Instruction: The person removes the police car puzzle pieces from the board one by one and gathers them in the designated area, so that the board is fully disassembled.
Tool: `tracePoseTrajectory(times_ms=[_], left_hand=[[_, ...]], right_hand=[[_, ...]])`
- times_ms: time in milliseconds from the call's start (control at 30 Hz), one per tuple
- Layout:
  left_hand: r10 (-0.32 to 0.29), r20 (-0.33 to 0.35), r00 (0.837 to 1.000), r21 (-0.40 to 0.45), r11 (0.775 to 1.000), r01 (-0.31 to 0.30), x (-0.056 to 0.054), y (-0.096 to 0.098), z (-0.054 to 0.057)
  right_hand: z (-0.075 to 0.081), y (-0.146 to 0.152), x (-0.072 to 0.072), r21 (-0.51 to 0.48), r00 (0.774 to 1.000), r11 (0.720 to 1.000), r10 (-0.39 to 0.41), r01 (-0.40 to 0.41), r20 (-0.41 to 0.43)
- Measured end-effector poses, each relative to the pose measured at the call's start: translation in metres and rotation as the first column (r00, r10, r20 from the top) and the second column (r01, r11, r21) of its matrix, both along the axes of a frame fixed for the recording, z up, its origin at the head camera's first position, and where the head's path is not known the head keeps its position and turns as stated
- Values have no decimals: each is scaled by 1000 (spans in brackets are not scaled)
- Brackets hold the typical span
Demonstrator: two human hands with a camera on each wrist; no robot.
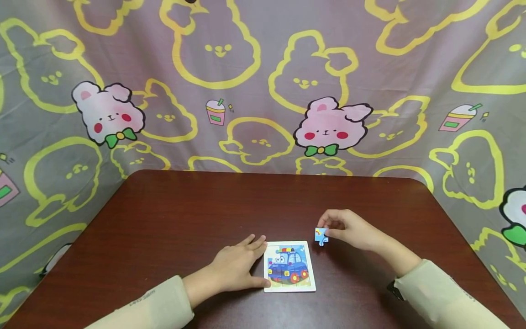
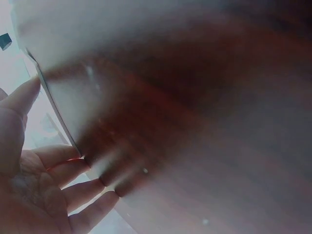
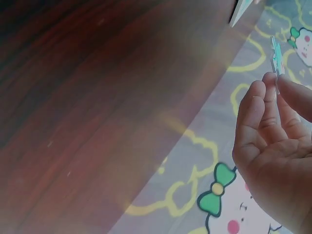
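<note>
A small square jigsaw puzzle in a white frame (image 1: 289, 289) lies on the table, picturing a blue car with red and yellow wheels. Its upper left corner shows a pale patch without the car picture. My left hand (image 1: 233, 268) rests at the frame's left side, fingers stretched out, with the thumb at the lower left corner and a fingertip near the upper left one. To the right of the frame, my right hand (image 1: 349, 230) pinches a light blue jigsaw piece (image 1: 321, 235) between thumb and fingers. In the right wrist view this piece (image 3: 277, 56) appears edge-on above the fingertips.
The dark reddish-brown wooden table (image 1: 197, 205) has rounded far corners. Behind it and along both sides hangs a grey-pink curtain (image 1: 255, 100) printed with cartoon bears and drink cups.
</note>
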State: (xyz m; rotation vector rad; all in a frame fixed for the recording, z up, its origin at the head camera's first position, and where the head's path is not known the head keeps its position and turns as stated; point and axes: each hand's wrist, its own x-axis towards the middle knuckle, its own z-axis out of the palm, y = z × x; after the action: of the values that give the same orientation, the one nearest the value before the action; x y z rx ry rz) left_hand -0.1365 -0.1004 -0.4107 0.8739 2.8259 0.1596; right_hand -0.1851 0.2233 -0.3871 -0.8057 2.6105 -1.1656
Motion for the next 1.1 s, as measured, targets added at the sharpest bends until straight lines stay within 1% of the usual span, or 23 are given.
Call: tracePoseTrajectory(times_ms=[167, 367, 433, 600, 733, 1000, 1100], left_hand=[[4, 0, 1000, -3, 1000, -4, 0, 0, 0], [7, -4, 1000, -3, 1000, -7, 0, 0, 0], [7, -5, 1000, -2, 1000, -7, 0, 0, 0], [4, -7, 1000, -6, 1000, -4, 0, 0, 0], [1, -5, 1000, -9, 1000, -1, 0, 1, 1], [2, -2, 1000, -13, 1000, -2, 0, 1, 2], [1, 2, 1000, -11, 1000, -1, 0, 1, 3]], right_hand=[[1, 12, -2, 6, 1000, 1000, -25, 25, -8], [-3, 22, -7, 35, 999, 999, -42, 42, 8], [-4, 24, -8, 33, 999, 999, -41, 41, 12], [-6, 26, -10, 11, 998, 1000, -24, 24, 52], [-10, 27, -12, 25, 997, 1000, -13, 11, 74], [-18, 30, -16, 83, 998, 997, -1, -4, 60], [-19, 29, -17, 85, 999, 996, -2, -2, 49]])
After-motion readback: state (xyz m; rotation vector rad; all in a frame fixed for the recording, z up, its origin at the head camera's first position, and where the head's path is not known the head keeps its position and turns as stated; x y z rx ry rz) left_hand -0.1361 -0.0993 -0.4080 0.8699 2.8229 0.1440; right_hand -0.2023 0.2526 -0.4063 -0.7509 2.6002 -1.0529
